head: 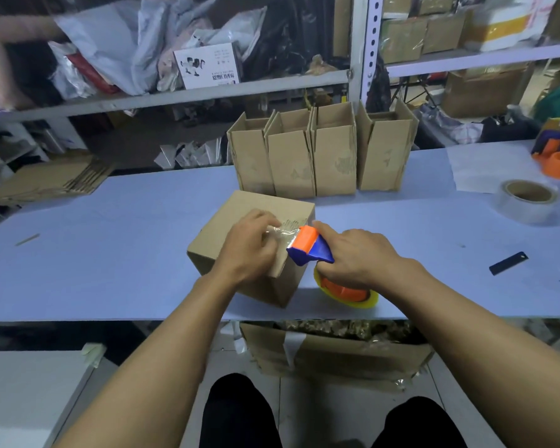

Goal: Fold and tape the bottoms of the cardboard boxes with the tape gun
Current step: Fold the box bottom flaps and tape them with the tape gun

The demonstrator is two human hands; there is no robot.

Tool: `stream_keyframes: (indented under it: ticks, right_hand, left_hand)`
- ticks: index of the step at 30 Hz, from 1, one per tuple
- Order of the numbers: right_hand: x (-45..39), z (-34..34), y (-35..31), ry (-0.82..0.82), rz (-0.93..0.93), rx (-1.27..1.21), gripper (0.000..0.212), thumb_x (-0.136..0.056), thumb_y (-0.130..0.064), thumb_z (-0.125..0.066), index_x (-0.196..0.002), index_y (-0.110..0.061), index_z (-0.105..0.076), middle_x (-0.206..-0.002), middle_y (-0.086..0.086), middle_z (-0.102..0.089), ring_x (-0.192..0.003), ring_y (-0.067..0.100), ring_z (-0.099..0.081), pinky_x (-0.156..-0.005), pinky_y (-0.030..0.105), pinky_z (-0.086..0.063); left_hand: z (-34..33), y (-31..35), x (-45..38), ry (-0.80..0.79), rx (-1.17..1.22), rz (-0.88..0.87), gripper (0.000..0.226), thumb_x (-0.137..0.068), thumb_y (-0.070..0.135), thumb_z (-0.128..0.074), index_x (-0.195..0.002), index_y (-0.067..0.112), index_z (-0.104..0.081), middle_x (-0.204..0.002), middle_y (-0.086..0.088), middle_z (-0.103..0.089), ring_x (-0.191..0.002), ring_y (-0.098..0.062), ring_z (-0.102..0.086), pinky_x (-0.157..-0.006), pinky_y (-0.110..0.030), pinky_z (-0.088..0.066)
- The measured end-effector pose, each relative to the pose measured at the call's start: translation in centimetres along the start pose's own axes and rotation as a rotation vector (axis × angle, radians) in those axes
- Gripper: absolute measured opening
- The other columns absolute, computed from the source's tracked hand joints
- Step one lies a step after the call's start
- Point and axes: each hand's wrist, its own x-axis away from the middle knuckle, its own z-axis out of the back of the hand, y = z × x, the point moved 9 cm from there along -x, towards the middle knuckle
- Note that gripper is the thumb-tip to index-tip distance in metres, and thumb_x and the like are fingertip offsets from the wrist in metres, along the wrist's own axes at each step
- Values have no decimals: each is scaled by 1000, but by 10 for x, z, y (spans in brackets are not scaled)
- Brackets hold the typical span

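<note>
A brown cardboard box (240, 215) lies bottom-up on the pale blue table (110, 253), near its front edge. My left hand (249, 247) rests on the box's top face, and its curled fingers press down the clear tape (280, 236) there. My right hand (359, 253) grips the blue and orange tape gun (307, 247), its index finger stretched along the top. The gun's head sits at the box's right edge, and its yellow-rimmed roll hangs below my hand. Several taped boxes (320, 156) stand upright in a row behind.
A clear tape roll (527, 202) and a second orange tape gun (556, 156) lie at the right. A black utility knife (508, 263) lies right of my hand. Flat cardboard sheets (52, 179) are stacked at the left. An open carton (337, 350) sits under the table.
</note>
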Motion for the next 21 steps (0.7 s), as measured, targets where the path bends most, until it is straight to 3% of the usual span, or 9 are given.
stream_keyframes:
  ticks: [2,4,6,8,14,21]
  right_hand:
    - [-2,0,-2,15,8,-21,73,-89,-52,-45,-153,-32,-16,-111,7,-58,-99,33,-54,-79,39,-40]
    - [0,-2,-4,49,16,-63,76,-89,-64,-41,-154,-37,-12,-123,7,-54,-104,34,-56,-80,39,-42]
    - [2,-3,-4,74,23,-79,79,-86,-80,-30,-153,-45,-8,-121,3,-53,-103,34,-58,-78,38,-43]
    - [3,-3,1,90,6,-101,77,-83,-84,-22,-151,-51,-9,-114,2,-56,-102,32,-58,-73,36,-40]
    - [21,8,22,154,-4,-88,67,-86,-79,-32,-147,-56,-18,-107,-3,-58,-98,26,-58,-69,32,-38]
    - [27,12,25,143,10,-13,60,-86,-75,-37,-141,-55,-25,-99,-2,-59,-91,26,-59,-67,32,-39]
  left_hand:
    - [-24,7,10,-275,42,-25,61,-82,35,-50,-140,17,-48,-145,-2,-49,-132,-22,-45,-102,-30,-37]
    - [-45,5,20,-460,-172,-74,86,-81,49,-44,-157,17,-18,-164,1,-12,-150,-15,-10,-120,-41,-13]
    - [-50,1,21,-441,-307,-112,86,-88,49,-44,-158,17,-4,-165,2,3,-151,-12,4,-122,-44,-4]
    - [-51,2,20,-359,-334,-89,74,-96,36,-42,-158,15,-6,-165,0,1,-151,-13,2,-122,-44,-7]
    - [-54,3,20,-328,-343,-56,66,-98,22,-39,-156,12,-10,-165,-3,-2,-151,-16,-3,-120,-41,-7]
    - [-54,4,21,-331,-342,-27,66,-99,22,-38,-156,10,-7,-165,-7,1,-152,-19,-1,-121,-42,-6]
